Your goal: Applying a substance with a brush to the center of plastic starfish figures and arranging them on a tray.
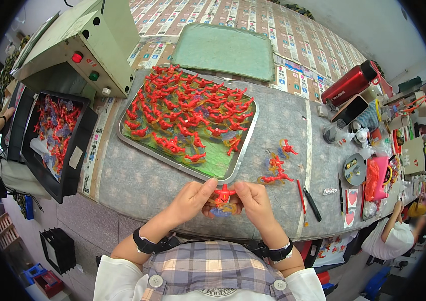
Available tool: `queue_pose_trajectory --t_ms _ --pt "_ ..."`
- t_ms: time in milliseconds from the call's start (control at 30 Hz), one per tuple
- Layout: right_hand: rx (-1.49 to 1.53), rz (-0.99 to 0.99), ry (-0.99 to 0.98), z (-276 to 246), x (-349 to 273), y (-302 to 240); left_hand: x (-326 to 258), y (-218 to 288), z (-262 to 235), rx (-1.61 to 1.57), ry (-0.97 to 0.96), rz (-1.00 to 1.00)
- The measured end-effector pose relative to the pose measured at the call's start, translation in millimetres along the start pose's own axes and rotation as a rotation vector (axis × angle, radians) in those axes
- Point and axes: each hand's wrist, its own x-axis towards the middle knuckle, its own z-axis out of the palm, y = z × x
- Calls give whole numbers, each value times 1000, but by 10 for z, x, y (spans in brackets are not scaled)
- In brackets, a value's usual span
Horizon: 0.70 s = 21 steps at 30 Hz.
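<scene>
Between my two hands is a small red toy figure (222,193) with yellow and blue translucent parts below it. My left hand (196,199) pinches its left side, thumb on top. From the other side my right hand (253,201) grips it the same way, and the fingers beneath are partly hidden. Just beyond my hands lies a metal tray (227,176) lined with green, holding rows of similar red figures (188,113). A few loose figures (276,168) rest on the grey table to the right of the tray.
At the left stand a metal machine (85,55) and a black bin (88,131) full of figures. A red brush (303,201) and a black pen-like tool (312,204) lie at right, near a round tin (355,169) and a red flask (351,83). Other people sit at both sides.
</scene>
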Motion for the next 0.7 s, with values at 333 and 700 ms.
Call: queue_pose_trajectory --t_ms 333,700 --pt "-198 -149 94 -115 -163 19 25 -63 100 30 -50 32" --pt "-13 -250 1864 -2454 -2667 612 83 -344 -311 166 208 183"
